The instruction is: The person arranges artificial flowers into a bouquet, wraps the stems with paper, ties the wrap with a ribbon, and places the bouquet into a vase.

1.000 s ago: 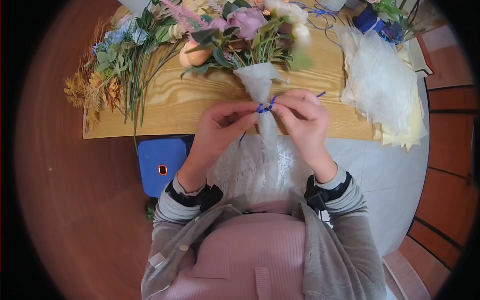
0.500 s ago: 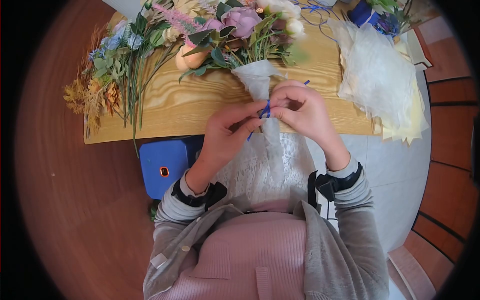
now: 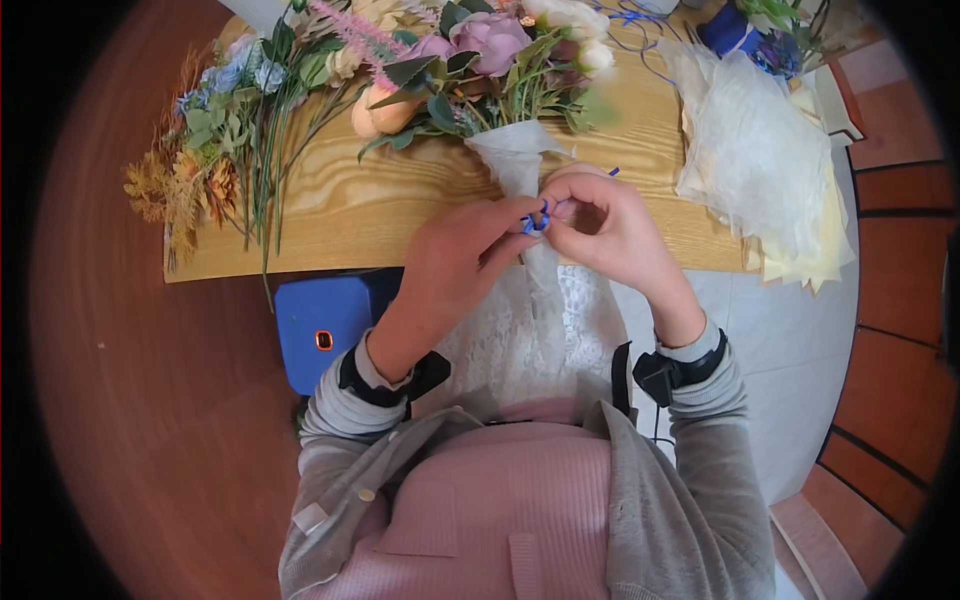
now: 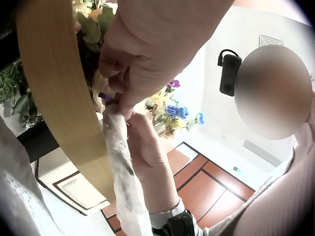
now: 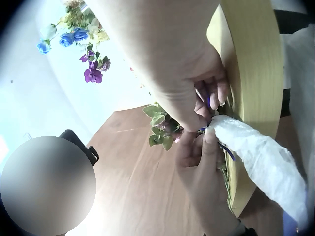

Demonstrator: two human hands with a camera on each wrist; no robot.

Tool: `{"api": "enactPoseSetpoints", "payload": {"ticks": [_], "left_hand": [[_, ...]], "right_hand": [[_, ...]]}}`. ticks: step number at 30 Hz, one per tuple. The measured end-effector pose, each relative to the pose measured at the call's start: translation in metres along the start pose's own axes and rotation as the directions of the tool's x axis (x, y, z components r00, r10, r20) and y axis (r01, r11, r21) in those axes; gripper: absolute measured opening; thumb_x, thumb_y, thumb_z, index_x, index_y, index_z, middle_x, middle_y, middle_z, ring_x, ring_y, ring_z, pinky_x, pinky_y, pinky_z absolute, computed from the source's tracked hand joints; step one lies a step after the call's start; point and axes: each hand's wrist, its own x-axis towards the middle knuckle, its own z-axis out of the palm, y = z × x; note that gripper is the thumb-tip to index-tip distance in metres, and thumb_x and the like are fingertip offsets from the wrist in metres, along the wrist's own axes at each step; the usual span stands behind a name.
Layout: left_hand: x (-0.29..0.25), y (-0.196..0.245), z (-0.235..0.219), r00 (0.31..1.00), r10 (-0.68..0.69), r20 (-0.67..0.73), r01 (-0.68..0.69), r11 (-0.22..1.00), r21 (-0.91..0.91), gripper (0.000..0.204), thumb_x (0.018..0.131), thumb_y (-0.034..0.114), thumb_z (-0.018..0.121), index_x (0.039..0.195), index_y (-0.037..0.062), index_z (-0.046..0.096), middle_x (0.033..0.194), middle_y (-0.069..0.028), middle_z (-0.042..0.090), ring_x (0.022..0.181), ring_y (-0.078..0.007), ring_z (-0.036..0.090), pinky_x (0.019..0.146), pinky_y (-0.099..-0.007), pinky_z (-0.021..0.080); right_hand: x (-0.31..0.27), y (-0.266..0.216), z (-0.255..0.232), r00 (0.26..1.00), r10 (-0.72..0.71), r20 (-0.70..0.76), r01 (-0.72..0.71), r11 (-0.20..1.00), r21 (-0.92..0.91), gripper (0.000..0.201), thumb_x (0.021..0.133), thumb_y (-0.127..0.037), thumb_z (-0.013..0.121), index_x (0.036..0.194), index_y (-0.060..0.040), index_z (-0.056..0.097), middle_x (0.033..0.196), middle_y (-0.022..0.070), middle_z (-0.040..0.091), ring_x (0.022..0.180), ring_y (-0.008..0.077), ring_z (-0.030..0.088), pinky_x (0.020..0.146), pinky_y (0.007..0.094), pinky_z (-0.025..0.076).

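A bouquet of artificial flowers [image 3: 490, 45] lies across the table edge, its stems wrapped in white paper [image 3: 515, 165]. Around the wrap runs a blue ribbon [image 3: 535, 224], a small loop of it showing between the two hands. My left hand [image 3: 450, 260] pinches the ribbon at the wrap, thumb and forefinger together. From the other side my right hand [image 3: 620, 235] pinches the ribbon with curled fingers; a short ribbon end sticks out beyond its knuckles. The wrapped stems [image 5: 261, 152] hang past the table edge in the right wrist view. Fingers partly hide the knot.
Loose flower stems [image 3: 262, 190] lie on the left of the wooden table [image 3: 340, 220]. On the right are stacked sheets of white wrapping paper [image 3: 755, 140], with a blue ribbon spool [image 3: 728, 32] behind. A blue box [image 3: 315, 335] stands below the table edge.
Both hands stay at the wrap while the ribbon between them goes from crossed strands to a small loop. The left hand has turned over the ribbon, covering its lower end.
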Motion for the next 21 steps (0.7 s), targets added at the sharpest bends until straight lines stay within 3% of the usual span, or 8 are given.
{"api": "enactPoseSetpoints", "payload": {"ticks": [5,7,11,13,17,19,21], "left_hand": [[-0.003,-0.003,0.005,0.995,-0.072,-0.068,0.067,0.994,-0.081,0.033,0.077,0.003,0.068,0.108,0.0105,0.064,0.083,-0.0055,0.062,0.066,-0.0130,0.058,0.057,-0.0242,0.045],[-0.001,-0.009,0.005,0.985,0.120,-0.126,-0.112,0.991,0.067,0.030,0.079,0.004,0.066,0.108,0.0098,0.064,0.084,-0.0075,0.063,0.070,-0.0198,0.060,0.060,-0.0284,0.047],[-0.002,-0.008,0.006,0.987,0.106,-0.117,-0.095,0.990,0.101,0.028,0.079,0.003,0.065,0.107,0.0092,0.065,0.087,-0.0086,0.063,0.075,-0.0247,0.061,0.063,-0.0318,0.048],[-0.001,-0.005,0.007,0.965,0.188,-0.184,-0.150,0.968,0.203,0.027,0.076,0.004,0.064,0.102,0.0102,0.065,0.083,-0.0063,0.061,0.070,-0.0247,0.060,0.057,-0.0322,0.047],[-0.001,0.002,0.006,0.968,0.191,-0.161,-0.142,0.952,0.272,0.026,0.075,0.004,0.063,0.100,0.0087,0.065,0.079,-0.0056,0.058,0.067,-0.0233,0.058,0.056,-0.0311,0.046],[0.000,-0.002,0.008,0.938,0.303,-0.169,-0.234,0.912,0.337,0.024,0.073,0.004,0.063,0.096,0.0060,0.065,0.078,-0.0051,0.056,0.067,-0.0220,0.057,0.055,-0.0303,0.046],[0.002,-0.001,0.005,0.916,0.362,-0.171,-0.279,0.884,0.376,0.023,0.072,0.004,0.063,0.094,0.0050,0.064,0.080,-0.0051,0.056,0.068,-0.0218,0.058,0.055,-0.0305,0.046]], "right_hand": [[-0.002,0.002,0.001,0.999,0.044,0.017,-0.046,0.990,0.130,0.016,0.075,-0.002,0.063,0.091,-0.0002,0.061,0.087,0.0024,0.055,0.077,0.0075,0.052,0.068,0.0216,0.043],[-0.002,0.002,0.000,0.999,0.045,0.026,-0.049,0.985,0.167,0.017,0.075,-0.002,0.063,0.092,-0.0003,0.061,0.088,0.0019,0.055,0.077,0.0072,0.052,0.068,0.0216,0.044],[-0.003,0.000,0.000,0.993,0.107,0.046,-0.115,0.970,0.213,0.018,0.076,-0.001,0.063,0.094,-0.0002,0.061,0.089,0.0011,0.055,0.079,0.0066,0.053,0.071,0.0212,0.044],[-0.003,0.000,0.000,0.992,0.117,0.048,-0.124,0.969,0.213,0.018,0.076,-0.001,0.063,0.094,-0.0002,0.061,0.089,0.0010,0.055,0.079,0.0066,0.053,0.071,0.0211,0.044],[-0.002,0.004,0.000,0.999,0.034,0.033,-0.037,0.992,0.122,0.019,0.075,-0.002,0.064,0.094,-0.0012,0.061,0.087,0.0013,0.056,0.077,0.0075,0.052,0.068,0.0211,0.044],[-0.001,0.004,-0.001,0.999,-0.018,0.029,0.016,0.997,0.076,0.019,0.075,-0.003,0.064,0.093,-0.0014,0.061,0.086,0.0017,0.055,0.075,0.0080,0.052,0.065,0.0214,0.043],[0.000,-0.003,-0.003,0.996,-0.072,0.059,0.078,0.991,-0.109,0.018,0.075,-0.004,0.063,0.093,-0.0014,0.060,0.084,0.0041,0.054,0.071,0.0107,0.052,0.059,0.0238,0.041]]}}
